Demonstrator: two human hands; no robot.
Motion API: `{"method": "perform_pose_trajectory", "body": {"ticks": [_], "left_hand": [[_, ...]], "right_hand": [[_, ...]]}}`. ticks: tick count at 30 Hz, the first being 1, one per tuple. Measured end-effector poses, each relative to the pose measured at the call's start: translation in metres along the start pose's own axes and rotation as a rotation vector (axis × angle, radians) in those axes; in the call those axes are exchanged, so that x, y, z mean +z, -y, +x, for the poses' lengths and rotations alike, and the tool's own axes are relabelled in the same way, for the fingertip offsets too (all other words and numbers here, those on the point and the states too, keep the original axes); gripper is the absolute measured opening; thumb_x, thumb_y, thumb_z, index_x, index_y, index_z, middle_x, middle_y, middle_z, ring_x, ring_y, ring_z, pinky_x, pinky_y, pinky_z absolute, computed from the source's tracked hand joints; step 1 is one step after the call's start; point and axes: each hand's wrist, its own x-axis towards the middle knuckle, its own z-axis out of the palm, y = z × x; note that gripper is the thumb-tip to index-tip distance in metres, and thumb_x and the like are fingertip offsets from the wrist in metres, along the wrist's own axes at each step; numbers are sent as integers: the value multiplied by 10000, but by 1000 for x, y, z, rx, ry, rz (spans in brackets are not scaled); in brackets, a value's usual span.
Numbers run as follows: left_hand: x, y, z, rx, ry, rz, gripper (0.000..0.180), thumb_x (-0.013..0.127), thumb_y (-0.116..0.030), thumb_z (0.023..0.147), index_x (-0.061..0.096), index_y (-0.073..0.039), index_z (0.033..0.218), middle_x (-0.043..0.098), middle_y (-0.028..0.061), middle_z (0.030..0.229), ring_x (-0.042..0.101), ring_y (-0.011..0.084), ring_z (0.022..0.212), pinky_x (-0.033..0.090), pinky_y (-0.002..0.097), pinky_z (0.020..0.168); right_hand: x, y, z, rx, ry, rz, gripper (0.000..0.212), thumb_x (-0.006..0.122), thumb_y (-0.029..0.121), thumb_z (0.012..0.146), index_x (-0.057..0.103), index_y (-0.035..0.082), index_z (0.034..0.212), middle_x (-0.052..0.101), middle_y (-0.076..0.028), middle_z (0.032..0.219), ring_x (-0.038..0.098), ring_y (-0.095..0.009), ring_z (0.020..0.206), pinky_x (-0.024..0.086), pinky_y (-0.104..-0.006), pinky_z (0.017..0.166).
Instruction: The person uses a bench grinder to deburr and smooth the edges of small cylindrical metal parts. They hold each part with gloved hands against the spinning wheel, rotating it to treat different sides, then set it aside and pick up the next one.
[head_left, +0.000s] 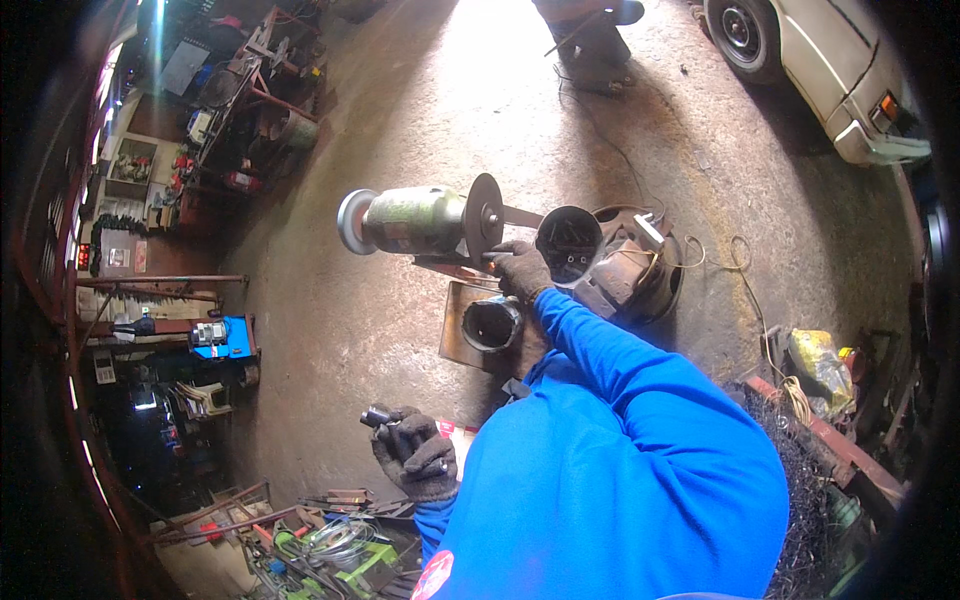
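My right hand point(526, 274), in a dark work glove, is closed on a small metal rod point(497, 254) beside the disc of a green bench grinder point(415, 221). Whether the rod touches the dark wheel point(484, 216) I cannot tell. A paler wheel point(354, 222) sits at the grinder's left end. Lower down, my gloved left hand point(418, 455) is closed round a short dark cylindrical metal piece point(377, 415), whose end sticks out past the fingers. Just below my right hand stands an open round can point(490, 324) on a flat plate point(455, 340).
Right of the grinder are a dark round container point(569, 230) and a wheel rim point(662, 290) with a cable. A pale car point(835, 60) stands at the far right. Cluttered shelves point(130, 200) line the left; scrap metal and wire point(340, 545) lie at the lower left.
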Motion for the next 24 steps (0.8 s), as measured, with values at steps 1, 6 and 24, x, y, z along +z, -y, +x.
{"method": "perform_pose_trajectory", "body": {"ticks": [1,6,24], "left_hand": [[0,0,2,-3,7,-15,428,673,-469,1089,681,-238,1450,735,-22,1354,681,138,803,582,372,740],[3,3,5,23,7,-7,411,679,-438,1094,680,-225,1445,734,-8,1332,660,125,766,570,298,656],[-4,-5,6,-27,43,-13,417,665,-470,1100,648,-295,1477,717,-48,1384,693,125,810,561,656,929]], "right_hand": [[1,2,-1,-1,-7,-9,289,792,142,956,803,63,1233,773,-69,872,655,-128,604,519,-303,539],[2,-4,3,-25,-33,-31,300,821,165,955,815,74,1241,771,-67,873,658,-120,611,520,-307,541],[-2,-3,1,24,61,99,372,706,115,1008,756,32,1367,800,-103,938,669,-144,603,578,-307,539]]}}
